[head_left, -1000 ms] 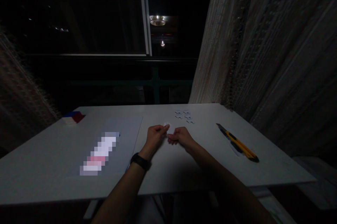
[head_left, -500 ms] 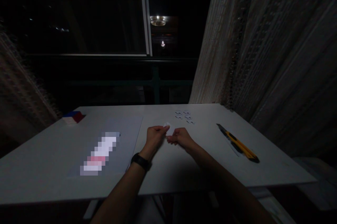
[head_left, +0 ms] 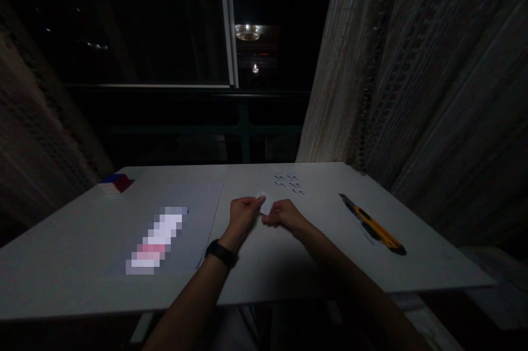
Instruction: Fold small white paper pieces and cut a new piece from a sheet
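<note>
Between my two hands is a small white piece of paper point(head_left: 266, 206), held above the middle of the table. My left hand point(head_left: 244, 214), with a black band on its wrist, pinches it from the left with thumb and fingers. From the right, the closed fingers of my right hand point(head_left: 285, 215) grip its lower edge. Past my hands lie several small white pieces with dark marks point(head_left: 290, 181), set out in short rows. Dim light hides the finer detail of the paper.
On the right of the white table point(head_left: 313, 279) lies a yellow and black utility knife point(head_left: 377, 230). A large paper sheet point(head_left: 202, 208) with a blurred-out bright patch is on the left. A blue, red and white cube point(head_left: 115, 183) stands at the far left. Curtains point(head_left: 342, 92) hang behind.
My right hand has shifted slightly, and more of the white paper now shows between my hands. My left hand has stayed almost in place.
</note>
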A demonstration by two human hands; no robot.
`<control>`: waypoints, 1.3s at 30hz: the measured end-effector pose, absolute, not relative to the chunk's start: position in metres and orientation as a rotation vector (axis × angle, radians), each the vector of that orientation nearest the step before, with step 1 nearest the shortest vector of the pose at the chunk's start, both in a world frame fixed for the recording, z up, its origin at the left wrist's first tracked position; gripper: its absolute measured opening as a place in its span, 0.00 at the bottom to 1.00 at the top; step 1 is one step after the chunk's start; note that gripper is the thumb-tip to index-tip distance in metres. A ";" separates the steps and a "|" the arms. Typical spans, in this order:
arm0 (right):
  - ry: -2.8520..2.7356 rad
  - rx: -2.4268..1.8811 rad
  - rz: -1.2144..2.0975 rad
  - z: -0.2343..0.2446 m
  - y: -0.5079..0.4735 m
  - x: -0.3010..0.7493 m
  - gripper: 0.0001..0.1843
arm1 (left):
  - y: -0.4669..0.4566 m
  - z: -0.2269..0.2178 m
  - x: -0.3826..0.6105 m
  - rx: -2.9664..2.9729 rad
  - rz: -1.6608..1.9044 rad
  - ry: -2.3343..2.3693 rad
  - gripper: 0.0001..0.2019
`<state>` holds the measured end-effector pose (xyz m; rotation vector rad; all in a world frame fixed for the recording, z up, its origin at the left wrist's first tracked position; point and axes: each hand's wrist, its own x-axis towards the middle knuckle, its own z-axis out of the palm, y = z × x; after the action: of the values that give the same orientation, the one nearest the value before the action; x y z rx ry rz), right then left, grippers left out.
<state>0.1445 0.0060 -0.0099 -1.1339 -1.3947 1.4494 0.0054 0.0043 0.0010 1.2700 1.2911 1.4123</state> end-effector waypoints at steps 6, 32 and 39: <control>-1.459 -1.088 1.496 -0.008 0.007 0.149 0.13 | 0.005 0.001 0.003 1.285 1.422 1.293 0.18; -1.303 -1.042 1.485 -0.001 0.010 0.155 0.16 | 0.006 -0.003 0.001 1.175 1.298 1.000 0.21; -1.123 -1.113 1.196 -0.008 0.017 0.151 0.15 | 0.003 -0.002 0.005 1.190 1.175 0.985 0.20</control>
<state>0.1510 0.0168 -0.0078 -1.1133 -1.1229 1.1960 0.0050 0.0028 -0.0020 1.1900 0.9847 1.1755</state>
